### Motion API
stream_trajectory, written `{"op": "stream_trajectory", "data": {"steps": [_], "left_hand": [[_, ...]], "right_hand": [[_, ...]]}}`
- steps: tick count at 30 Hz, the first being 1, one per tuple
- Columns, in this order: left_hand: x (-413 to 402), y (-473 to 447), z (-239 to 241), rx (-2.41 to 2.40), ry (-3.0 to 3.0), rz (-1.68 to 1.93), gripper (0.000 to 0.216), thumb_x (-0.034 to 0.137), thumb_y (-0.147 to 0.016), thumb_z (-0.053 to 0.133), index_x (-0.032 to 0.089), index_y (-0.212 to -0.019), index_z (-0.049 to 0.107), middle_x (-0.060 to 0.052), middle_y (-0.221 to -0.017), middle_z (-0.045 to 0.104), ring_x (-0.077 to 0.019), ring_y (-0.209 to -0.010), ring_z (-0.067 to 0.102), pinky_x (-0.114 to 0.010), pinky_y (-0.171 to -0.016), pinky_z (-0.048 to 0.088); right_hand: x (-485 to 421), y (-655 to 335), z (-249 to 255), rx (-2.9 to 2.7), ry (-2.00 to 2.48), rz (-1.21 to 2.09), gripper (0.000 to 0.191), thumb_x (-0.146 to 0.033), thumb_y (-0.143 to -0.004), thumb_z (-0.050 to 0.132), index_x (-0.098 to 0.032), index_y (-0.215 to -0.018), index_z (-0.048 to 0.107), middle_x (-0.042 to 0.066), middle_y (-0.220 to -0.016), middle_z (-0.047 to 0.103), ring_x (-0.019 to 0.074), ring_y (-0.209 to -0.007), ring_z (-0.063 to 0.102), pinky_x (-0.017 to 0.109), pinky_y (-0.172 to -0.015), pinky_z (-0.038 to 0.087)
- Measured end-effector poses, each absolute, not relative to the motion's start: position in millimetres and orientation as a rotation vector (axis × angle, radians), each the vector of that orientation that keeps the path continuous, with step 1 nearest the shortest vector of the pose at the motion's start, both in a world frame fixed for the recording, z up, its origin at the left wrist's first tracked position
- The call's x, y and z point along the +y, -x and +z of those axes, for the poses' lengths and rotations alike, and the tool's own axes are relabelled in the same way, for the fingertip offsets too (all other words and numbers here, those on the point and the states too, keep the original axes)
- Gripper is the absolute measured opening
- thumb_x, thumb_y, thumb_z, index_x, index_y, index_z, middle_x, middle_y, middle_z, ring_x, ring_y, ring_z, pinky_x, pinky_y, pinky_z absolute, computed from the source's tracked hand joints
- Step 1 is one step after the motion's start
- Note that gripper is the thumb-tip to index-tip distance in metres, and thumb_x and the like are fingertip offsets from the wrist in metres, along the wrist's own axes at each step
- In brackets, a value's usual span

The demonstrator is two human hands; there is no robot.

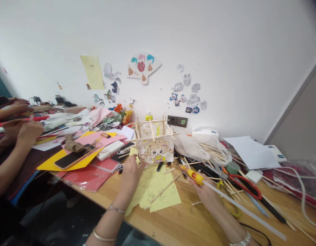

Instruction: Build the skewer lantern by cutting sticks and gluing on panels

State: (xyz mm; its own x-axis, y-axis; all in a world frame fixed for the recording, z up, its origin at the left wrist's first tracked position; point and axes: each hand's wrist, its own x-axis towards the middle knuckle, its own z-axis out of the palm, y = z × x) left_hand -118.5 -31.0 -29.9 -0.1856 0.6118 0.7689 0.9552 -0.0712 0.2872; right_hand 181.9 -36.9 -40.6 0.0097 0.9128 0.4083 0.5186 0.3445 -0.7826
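In front of me stands a box-like frame of wooden sticks with paper panels, the front one showing a coloured cartoon character. My left hand is closed at its lower left corner; the exact grip is partly hidden. My right hand is wrapped around a yellow hot glue gun, its nozzle pointing left towards the frame. A long whitish glue stick sticks out of the gun's back end. Beneath the frame lies a torn yellow sheet with line drawings, and a loose stick rests on it.
To the right lie red-handled scissors, a green tape roll, loose sticks and a white cable. On the left are a phone, twine and coloured paper. Another person's hands work at the far left.
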Motion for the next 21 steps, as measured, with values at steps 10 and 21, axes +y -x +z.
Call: {"op": "stream_trajectory", "data": {"steps": [10, 21], "left_hand": [[-33.2, 116.7, -27.0, -1.923, 1.734, -1.205, 0.019, 0.034, -0.08, 0.054, 0.017, -0.088, 0.056, -0.01, -0.089, 0.063, -0.0249, -0.084, 0.06, -0.034, -0.073, 0.046], [-29.7, 114.6, -13.9, -2.242, 1.712, -1.219, 0.023, 0.04, -0.076, 0.054, 0.018, -0.081, 0.057, -0.007, -0.087, 0.064, -0.0237, -0.084, 0.06, -0.032, -0.072, 0.044]], "right_hand": [[-38.9, -180.9, -36.1, -1.74, 1.332, 0.579, 0.033, -0.047, -0.08, 0.054, -0.018, -0.091, 0.065, 0.005, -0.079, 0.067, 0.0234, -0.072, 0.06, 0.036, -0.068, 0.047], [-41.8, -178.4, -30.2, -1.699, 1.337, 0.527, 0.029, -0.048, -0.075, 0.056, -0.019, -0.077, 0.063, 0.004, -0.072, 0.066, 0.0231, -0.066, 0.059, 0.034, -0.063, 0.045]]}}
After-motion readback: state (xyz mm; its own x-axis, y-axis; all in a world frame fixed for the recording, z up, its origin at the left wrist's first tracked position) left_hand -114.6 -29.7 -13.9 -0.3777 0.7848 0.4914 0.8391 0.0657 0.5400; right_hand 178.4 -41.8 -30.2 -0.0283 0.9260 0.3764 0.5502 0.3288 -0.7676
